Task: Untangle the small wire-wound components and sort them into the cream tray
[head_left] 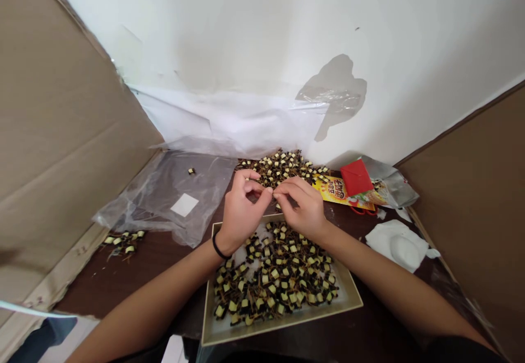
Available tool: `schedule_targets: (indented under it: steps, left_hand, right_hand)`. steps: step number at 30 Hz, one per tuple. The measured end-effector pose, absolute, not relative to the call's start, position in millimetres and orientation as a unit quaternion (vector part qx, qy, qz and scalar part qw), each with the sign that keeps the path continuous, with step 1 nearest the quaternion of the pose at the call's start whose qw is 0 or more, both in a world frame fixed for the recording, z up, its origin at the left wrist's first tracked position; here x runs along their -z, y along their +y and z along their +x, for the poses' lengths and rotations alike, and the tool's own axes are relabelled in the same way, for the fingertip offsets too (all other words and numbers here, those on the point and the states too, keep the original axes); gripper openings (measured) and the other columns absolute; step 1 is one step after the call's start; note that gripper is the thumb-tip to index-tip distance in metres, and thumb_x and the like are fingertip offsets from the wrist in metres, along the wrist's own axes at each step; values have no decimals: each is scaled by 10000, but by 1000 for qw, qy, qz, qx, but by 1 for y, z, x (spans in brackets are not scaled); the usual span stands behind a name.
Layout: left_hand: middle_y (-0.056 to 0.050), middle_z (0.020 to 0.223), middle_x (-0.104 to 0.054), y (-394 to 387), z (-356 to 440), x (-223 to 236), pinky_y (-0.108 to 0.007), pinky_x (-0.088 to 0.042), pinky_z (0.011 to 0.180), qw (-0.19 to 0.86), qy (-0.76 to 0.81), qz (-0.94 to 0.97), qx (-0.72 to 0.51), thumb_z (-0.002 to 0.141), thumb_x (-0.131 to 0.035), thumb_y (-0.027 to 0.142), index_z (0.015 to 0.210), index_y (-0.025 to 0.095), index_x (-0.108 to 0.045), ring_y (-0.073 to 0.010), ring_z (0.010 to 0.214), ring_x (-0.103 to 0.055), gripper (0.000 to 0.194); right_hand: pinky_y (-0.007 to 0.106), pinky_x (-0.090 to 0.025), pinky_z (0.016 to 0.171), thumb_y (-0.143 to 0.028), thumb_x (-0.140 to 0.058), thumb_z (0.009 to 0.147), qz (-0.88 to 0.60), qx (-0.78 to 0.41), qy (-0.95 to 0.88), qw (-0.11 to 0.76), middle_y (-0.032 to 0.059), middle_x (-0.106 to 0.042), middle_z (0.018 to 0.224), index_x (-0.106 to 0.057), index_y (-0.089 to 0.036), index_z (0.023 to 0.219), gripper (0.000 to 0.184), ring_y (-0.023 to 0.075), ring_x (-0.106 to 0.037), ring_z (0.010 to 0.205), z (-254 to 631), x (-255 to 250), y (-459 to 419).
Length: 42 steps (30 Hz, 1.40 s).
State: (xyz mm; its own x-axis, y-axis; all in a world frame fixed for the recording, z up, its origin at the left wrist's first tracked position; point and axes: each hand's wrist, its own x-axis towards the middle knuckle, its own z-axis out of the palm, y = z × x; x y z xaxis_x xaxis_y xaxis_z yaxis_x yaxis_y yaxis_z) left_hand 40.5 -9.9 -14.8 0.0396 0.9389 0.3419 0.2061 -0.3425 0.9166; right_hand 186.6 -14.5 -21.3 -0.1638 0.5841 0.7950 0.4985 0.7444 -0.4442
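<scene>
My left hand (pixel 246 207) and my right hand (pixel 301 204) meet fingertip to fingertip above the far edge of a shallow cream tray (pixel 283 334). Both pinch at the same spot; whatever is between the fingers is too small to make out. The tray holds many small parts (pixel 283 275), each a pale yellow block with black ends and thin brownish wires, like tiny wound coils. Behind my hands lies a loose heap of the same parts (pixel 283 163). A black band circles my left wrist.
A clear plastic bag (pixel 164 188) with a white label lies left, with a small cluster of parts (pixel 123 241) near it. On the right are a red packet (pixel 356 177), a yellow printed packet (pixel 333 189), a silver bag (pixel 396 182) and crumpled white tissue (pixel 400 244). Cardboard walls flank both sides.
</scene>
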Motion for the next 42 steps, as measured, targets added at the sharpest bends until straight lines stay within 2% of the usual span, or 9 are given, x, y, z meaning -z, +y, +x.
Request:
schedule_targets:
  steps: [8, 15, 25, 35, 42]
  left_hand:
    - [46, 681, -591, -6, 40, 13, -229, -407, 618, 409, 455, 597, -518, 807, -614, 280, 1018, 210, -426, -109, 612, -559, 291]
    - [33, 741, -594, -5, 39, 16, -235, -407, 646, 447, 415, 601, -517, 832, -592, 294, 1040, 208, -417, -112, 676, -572, 286]
    - [37, 726, -569, -5, 37, 16, -234, -392, 643, 454, 393, 621, -504, 836, -594, 300, 1025, 209, -396, -106, 653, -534, 288]
    - [30, 742, -582, -9, 38, 17, -252, -402, 690, 422, 406, 631, -508, 830, -602, 324, 997, 222, -416, -131, 701, -570, 270]
    - [16, 773, -587, -10, 37, 18, -260, -413, 725, 407, 395, 648, -508, 854, -572, 309, 998, 217, -412, -138, 750, -575, 234]
  right_hand:
    - [297, -447, 633, -244, -597, 834, -399, -228, -689, 561, 27, -630, 715, -630, -204, 708, 136, 161, -558, 692, 189, 19, -9]
    - [275, -397, 586, -328, -606, 826, -396, -317, -666, 547, 17, -591, 689, -593, -196, 690, 190, 140, -500, 636, 191, 19, -5]
    - [265, -391, 571, -322, -639, 781, -413, -365, -648, 525, 9, -590, 655, -611, -186, 667, 180, 130, -498, 602, 193, 19, -5]
    - [270, -383, 574, -442, -647, 775, -381, -375, -652, 538, 5, -551, 650, -569, -194, 660, 285, 135, -479, 611, 194, 13, -7]
    - [262, -367, 560, -375, -625, 794, -382, -378, -658, 527, -4, -532, 639, -561, -188, 662, 238, 125, -460, 590, 195, 15, -5]
